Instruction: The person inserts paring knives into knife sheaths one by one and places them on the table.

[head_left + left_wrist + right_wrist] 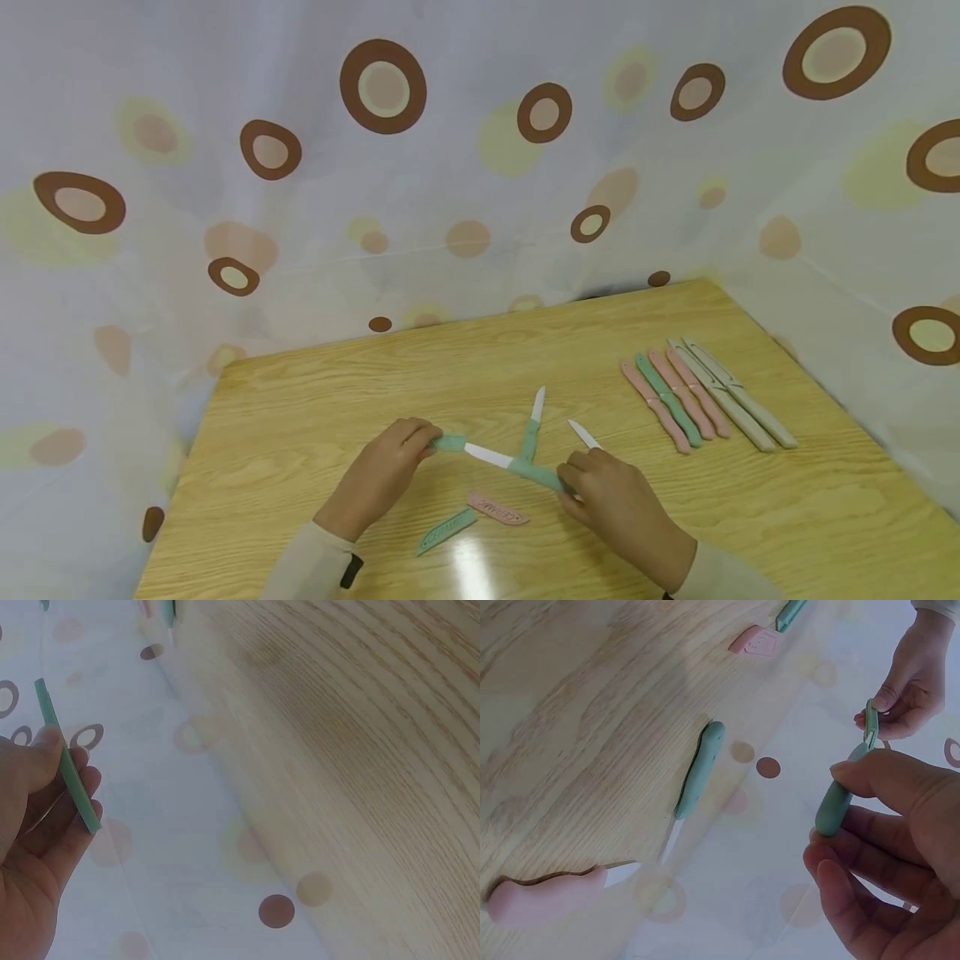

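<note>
We see the left hand [382,477] pinching a green sheath [451,443] btwn thumb and curled fingers [79,776], just above the wooden table [337,392]. The sheath's open end meets the white blade tip of a green knife [517,467], whose handle the right hand [611,500] pinches btwn thumb and fingertips [870,776]. This knife is held mid-table, near edge. A 2nd green knife [531,429] lies just beyond; a pink knife's blade [583,434] shows by the right hand. Loose green sheath [447,532] and pink sheath [497,508] lie nearer us. Far right: a row of sheathed knives [705,398].
</note>
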{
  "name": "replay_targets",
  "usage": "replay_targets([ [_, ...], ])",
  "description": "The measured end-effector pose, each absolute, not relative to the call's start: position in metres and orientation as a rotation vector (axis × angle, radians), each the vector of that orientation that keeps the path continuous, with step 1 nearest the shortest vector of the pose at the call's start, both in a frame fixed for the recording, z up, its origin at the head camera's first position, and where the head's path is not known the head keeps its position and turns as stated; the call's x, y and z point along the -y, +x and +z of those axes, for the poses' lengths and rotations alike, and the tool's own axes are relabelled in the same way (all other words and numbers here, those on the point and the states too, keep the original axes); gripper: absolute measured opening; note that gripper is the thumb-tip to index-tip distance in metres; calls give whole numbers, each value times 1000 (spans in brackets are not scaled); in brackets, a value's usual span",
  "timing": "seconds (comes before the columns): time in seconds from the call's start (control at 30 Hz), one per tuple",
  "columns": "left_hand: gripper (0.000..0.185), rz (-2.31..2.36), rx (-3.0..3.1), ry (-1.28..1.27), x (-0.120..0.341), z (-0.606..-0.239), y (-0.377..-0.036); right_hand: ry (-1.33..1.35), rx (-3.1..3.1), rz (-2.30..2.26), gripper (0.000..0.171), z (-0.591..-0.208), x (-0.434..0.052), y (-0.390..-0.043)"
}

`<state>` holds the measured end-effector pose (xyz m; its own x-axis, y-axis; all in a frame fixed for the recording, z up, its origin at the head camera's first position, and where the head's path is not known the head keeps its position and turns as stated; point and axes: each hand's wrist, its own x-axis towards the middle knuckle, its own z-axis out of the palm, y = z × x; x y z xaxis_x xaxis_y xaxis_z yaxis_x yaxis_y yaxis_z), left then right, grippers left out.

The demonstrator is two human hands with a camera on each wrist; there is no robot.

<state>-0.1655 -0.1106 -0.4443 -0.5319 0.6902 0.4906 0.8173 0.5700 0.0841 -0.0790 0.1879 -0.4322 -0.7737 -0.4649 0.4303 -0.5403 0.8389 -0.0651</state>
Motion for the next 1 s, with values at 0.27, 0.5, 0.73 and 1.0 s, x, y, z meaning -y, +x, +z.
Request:
replay_targets([
  [0.27, 31, -393, 2379, -1218, 108, -444, -166, 785, 2569, 169, 20, -432, -189, -80],
  [0.5, 31, -395, 2356, -1251, 103, -446, -163, 822, 2561, 139, 21, -430, -184, -81],
  [0.73, 32, -338, 2270, -1398, 88, -453, -159, 882, 2541, 140, 23, -433, -171, -84],
  [1.0, 30, -340, 2254, -1381, 88, -451, -158, 867, 2633, 249, 19, -434, -170, -86],
])
